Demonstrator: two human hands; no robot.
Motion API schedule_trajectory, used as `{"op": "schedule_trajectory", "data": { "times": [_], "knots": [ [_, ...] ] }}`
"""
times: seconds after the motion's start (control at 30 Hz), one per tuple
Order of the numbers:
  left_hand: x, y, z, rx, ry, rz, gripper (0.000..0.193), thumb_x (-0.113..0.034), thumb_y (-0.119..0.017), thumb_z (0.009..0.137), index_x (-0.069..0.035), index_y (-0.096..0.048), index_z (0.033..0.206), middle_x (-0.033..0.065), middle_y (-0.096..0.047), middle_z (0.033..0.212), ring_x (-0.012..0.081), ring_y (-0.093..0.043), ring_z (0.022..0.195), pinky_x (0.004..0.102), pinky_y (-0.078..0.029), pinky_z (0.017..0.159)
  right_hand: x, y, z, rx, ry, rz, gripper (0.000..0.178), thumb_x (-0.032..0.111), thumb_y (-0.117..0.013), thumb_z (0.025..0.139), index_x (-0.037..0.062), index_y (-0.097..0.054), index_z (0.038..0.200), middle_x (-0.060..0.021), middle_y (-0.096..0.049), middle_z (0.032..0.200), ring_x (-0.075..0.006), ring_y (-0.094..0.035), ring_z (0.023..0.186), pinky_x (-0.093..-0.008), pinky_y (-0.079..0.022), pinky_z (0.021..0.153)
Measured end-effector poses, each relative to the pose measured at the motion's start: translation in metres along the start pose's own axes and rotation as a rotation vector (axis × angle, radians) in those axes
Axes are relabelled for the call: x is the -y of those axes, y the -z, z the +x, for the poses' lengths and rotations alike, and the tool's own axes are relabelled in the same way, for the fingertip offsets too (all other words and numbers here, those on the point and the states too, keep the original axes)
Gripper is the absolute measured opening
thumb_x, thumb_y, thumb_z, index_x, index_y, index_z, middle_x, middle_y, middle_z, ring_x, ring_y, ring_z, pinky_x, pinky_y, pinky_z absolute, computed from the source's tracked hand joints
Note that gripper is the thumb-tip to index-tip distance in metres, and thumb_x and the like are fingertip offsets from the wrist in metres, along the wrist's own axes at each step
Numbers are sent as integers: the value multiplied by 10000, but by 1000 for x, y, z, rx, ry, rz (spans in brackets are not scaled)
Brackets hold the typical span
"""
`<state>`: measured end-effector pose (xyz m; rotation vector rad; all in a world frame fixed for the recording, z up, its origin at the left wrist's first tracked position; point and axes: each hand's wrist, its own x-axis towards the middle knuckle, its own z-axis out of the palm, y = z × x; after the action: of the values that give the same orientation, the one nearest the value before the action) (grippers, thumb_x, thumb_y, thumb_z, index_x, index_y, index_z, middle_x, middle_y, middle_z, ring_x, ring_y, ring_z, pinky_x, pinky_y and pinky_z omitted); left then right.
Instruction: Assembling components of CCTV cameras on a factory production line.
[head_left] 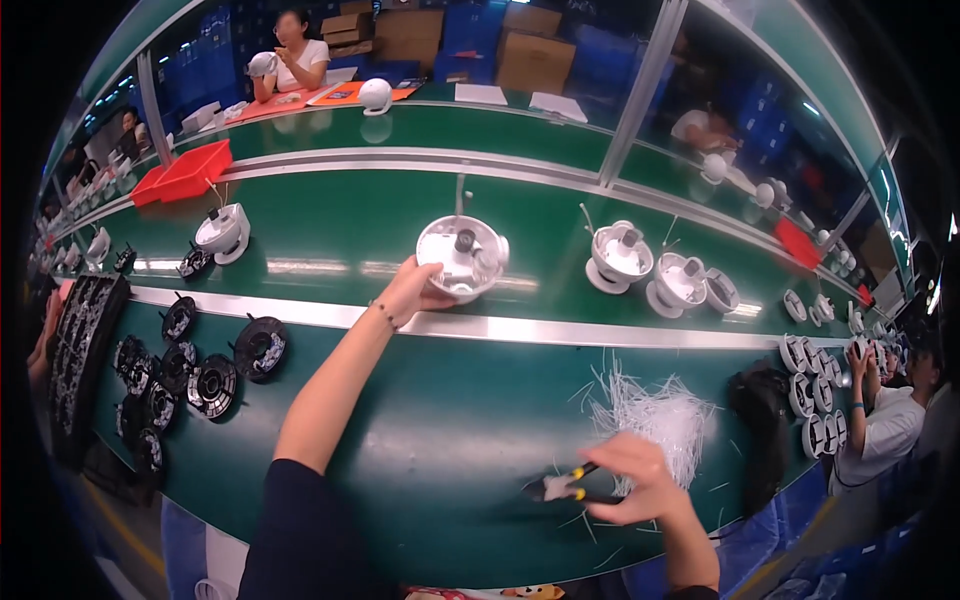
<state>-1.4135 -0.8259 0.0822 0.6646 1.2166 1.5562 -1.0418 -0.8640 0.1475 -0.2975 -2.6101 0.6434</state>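
Observation:
My left hand (408, 292) grips the near left edge of a white bowl-shaped plastic housing (440, 250), thumb over its rim. The housing's open side faces up and shows a dark cylindrical part (465, 240) inside. It is over the green conveyor belt (345, 225). At the lower right, my right hand (640, 482) holds a pair of cutting pliers (558, 487) with black and yellow handles. The handles are spread and the metal jaws point left. Just beyond that hand lies a pile of thin white plastic strips (665, 425), partly hidden by the fingers.
More white housings (622, 258) stand on the belt. Several black round parts (212, 386) and a black tray (85, 350) sit at left. A black bag (760, 400) lies right of the strips. A metal rail (540, 330) borders the belt. Co-workers sit across and at right.

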Motion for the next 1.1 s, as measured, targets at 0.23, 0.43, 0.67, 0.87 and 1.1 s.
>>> {"op": "schedule_trajectory", "data": {
  "times": [0.23, 0.43, 0.67, 0.87, 1.1],
  "knots": [
    [16, 0, -142, 209, 237, -5, 482, -120, -496, 858, -13, -281, 1276, 141, -512, 1149, 235, -581, 979, 394, -551, 740, -2, 18, 59, -179, -21, -359, 565, 104, -715, 506, 12, -583, 1048, -100, -577, 813, -263, -534, 699, -333, -432, 635],
    [37, 8, -167, 170, 278, 299, 530, -172, -570, 828, -9, -330, 1271, 164, -536, 1106, 247, -609, 905, 328, -561, 645, -10, -15, 90, 48, -19, -583, 576, 171, -721, 513, 29, -581, 1053, -63, -510, 821, -220, -481, 751, -326, -378, 664],
    [16, 14, -160, -45, -810, 1280, 340, -212, -681, 699, -33, -594, 975, 96, -617, 814, 242, -597, 671, 328, -483, 559, -6, -43, 112, 60, 116, -838, 438, 118, -628, 603, -3, -593, 1023, -64, -497, 764, -208, -470, 731, -317, -356, 633],
    [18, 13, -156, -94, -939, 1342, 195, -130, -685, 684, -45, -614, 845, 69, -614, 818, 227, -592, 740, 315, -486, 582, -2, -51, 122, 91, 154, -863, 521, 155, -674, 533, -7, -587, 1021, -66, -498, 786, -218, -457, 705, -328, -363, 621],
    [19, 1, -149, -55, -1018, 1266, 125, -32, -674, 669, -25, -599, 768, 90, -629, 850, 240, -613, 750, 311, -502, 619, -2, -49, 122, 129, 119, -920, 516, 125, -649, 542, -13, -583, 1035, -69, -486, 758, -223, -453, 708, -328, -355, 619]
  ]
}}
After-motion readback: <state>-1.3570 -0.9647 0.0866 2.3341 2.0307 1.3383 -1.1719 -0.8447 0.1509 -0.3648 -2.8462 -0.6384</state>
